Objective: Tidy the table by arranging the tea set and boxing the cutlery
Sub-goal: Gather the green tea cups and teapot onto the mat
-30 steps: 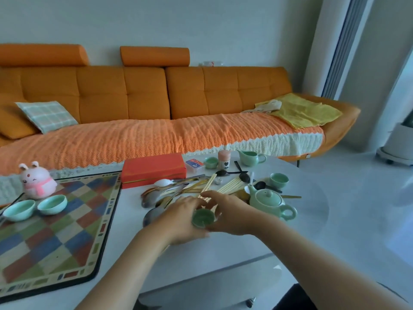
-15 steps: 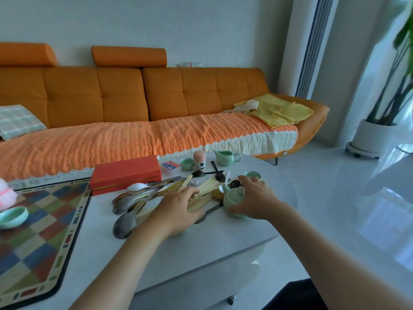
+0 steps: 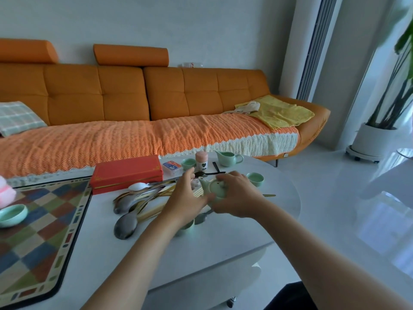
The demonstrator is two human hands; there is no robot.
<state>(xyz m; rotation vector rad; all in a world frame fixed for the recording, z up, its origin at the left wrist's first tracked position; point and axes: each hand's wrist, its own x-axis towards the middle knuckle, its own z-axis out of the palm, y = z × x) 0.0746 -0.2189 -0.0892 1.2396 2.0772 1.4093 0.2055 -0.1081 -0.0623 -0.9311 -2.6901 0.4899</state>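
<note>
A pale green teapot (image 3: 210,188) sits among the cutlery at the middle of the white table (image 3: 223,238). My right hand (image 3: 238,196) curls over its lid and right side. My left hand (image 3: 184,198) lies against the teapot's left side, fingers stretched out. A small green cup (image 3: 187,225) stands on the table under my left wrist, partly hidden. Large steel spoons (image 3: 125,224) and wooden chopsticks (image 3: 152,211) lie in a heap left of the hands. Behind the heap is the shut red box (image 3: 127,173).
Two more green cups (image 3: 256,178) (image 3: 188,163), a green pitcher (image 3: 226,157), a pink jar (image 3: 201,161) and a small card box (image 3: 171,167) stand at the back. A checked mat (image 3: 33,238) on the left holds a green bowl (image 3: 12,215) and a pink toy (image 3: 5,191).
Both hands held a small green cup; it now stands on the table. My right hand moved to the teapot and gripped it, and my left hand has come up beside it.
</note>
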